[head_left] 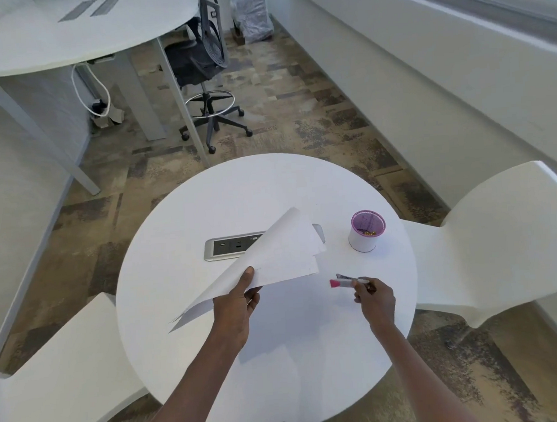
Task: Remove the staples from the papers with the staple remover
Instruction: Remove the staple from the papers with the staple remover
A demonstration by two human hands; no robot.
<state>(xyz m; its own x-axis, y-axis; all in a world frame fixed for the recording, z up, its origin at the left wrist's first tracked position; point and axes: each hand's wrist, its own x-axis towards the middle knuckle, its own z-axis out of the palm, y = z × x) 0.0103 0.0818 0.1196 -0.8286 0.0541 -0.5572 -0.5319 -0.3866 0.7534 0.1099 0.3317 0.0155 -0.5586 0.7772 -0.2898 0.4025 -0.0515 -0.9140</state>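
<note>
A small sheaf of white paper sheets (pixel 273 259) is held up off the round white table (pixel 185 312), tilted so its far corner rises over the silver power-outlet panel (pixel 227 247) set into the middle of the tabletop; the sheets fan apart slightly at the right-hand corner and at the lower left edge. The left hand (pixel 235 305) grips the sheaf at its near edge, thumb pressed on top and fingers curled underneath. Just to the right of the papers, and apart from them, the right hand (pixel 373 297) pinches the slim staple remover (pixel 347 282), a pale tool with a pink tip and a metal part, between curled fingers, its pink end pointing left toward the sheets; whether the tool touches the tabletop cannot be told. Farther back on the right side of the table stands a small white cup with a purple rim (pixel 366 230), with some small golden bits inside. Two white moulded chairs flank the table, one at the left (pixel 53 368) and one at the right (pixel 498 241). Beyond, on the mottled brown carpet, a dark mesh office stool on castors (pixel 205 63) stands beside a large white desk (pixel 67 31).
</note>
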